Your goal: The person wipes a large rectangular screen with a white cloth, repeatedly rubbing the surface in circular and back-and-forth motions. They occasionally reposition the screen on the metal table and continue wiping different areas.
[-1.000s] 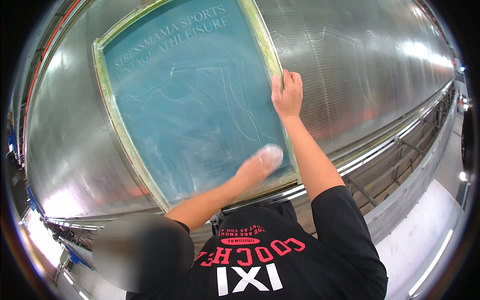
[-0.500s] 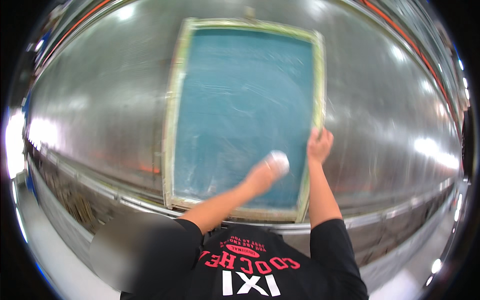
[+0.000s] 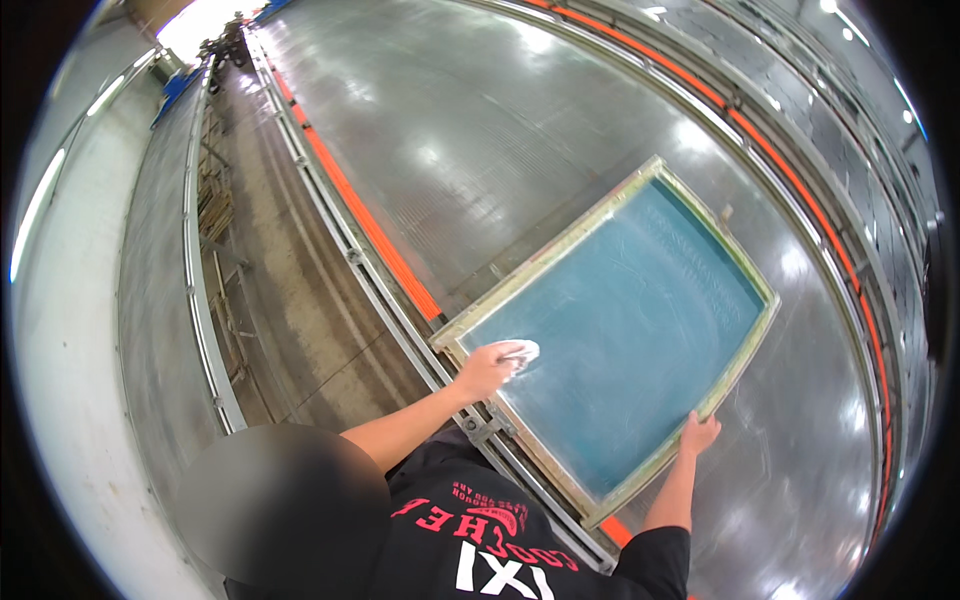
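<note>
A screen-printing frame (image 3: pixel 610 330) with teal mesh and a pale green-tan rim lies at an angle on a long metal table (image 3: pixel 440 150). My left hand (image 3: pixel 490 368) grips a white cloth (image 3: pixel 522 350) on or just over the mesh, beside the rim's left part. My right hand (image 3: pixel 700 432) is closed round the frame's near right edge. Faint pale markings show on the mesh.
A steel rail (image 3: pixel 350 252) and orange strip (image 3: pixel 370 230) run along the table's near edge; more rails line its far side. Beyond lie a concrete aisle (image 3: pixel 290 300) with piled slats (image 3: pixel 215 210), another long grey surface (image 3: pixel 160 280), and dark equipment (image 3: pixel 228 45) at the bright end.
My view has swung left along the table. My left hand and cloth have moved from the mesh's lower right to its left end. My right hand still grips the frame's edge.
</note>
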Demonstrator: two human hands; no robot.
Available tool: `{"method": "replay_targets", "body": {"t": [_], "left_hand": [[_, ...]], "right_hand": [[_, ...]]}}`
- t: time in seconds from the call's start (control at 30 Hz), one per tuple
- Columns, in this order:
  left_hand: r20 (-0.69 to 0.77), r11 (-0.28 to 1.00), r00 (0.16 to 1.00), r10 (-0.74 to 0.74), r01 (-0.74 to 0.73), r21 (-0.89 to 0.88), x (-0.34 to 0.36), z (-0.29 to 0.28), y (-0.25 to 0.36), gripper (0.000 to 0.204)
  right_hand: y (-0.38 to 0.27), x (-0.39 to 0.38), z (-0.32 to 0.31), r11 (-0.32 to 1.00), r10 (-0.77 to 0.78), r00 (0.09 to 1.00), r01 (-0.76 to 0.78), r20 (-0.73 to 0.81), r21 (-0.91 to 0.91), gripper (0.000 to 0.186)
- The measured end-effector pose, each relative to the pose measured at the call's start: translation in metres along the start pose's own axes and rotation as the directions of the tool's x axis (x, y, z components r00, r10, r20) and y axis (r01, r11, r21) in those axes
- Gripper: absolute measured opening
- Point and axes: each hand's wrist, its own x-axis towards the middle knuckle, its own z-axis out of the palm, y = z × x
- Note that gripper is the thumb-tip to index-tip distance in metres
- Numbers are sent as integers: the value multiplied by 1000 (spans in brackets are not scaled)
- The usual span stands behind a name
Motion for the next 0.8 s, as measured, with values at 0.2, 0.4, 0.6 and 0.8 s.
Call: {"method": "replay_targets", "body": {"t": [0.2, 0.4, 0.6, 0.8], "left_hand": [[-299, 967, 936, -184, 119, -223, -68, -85, -2, 42], [-378, 871, 889, -259, 45, -490, -80, -149, -28, 44], [-336, 891, 912, -237, 66, -449, -35, -219, -24, 43], [-236, 788, 943, -236, 43, -614, 46, -344, -46, 41]], "right_hand": [[2, -1, -8, 999, -15, 999, 13, -51, -37, 43], [-19, 13, -51, 974, 28, 995, -5, -100, 225, 47], [-75, -25, -54, 980, 117, 980, -88, -158, 181, 42], [-231, -48, -7, 970, 57, 968, 5, -246, 244, 38]]}}
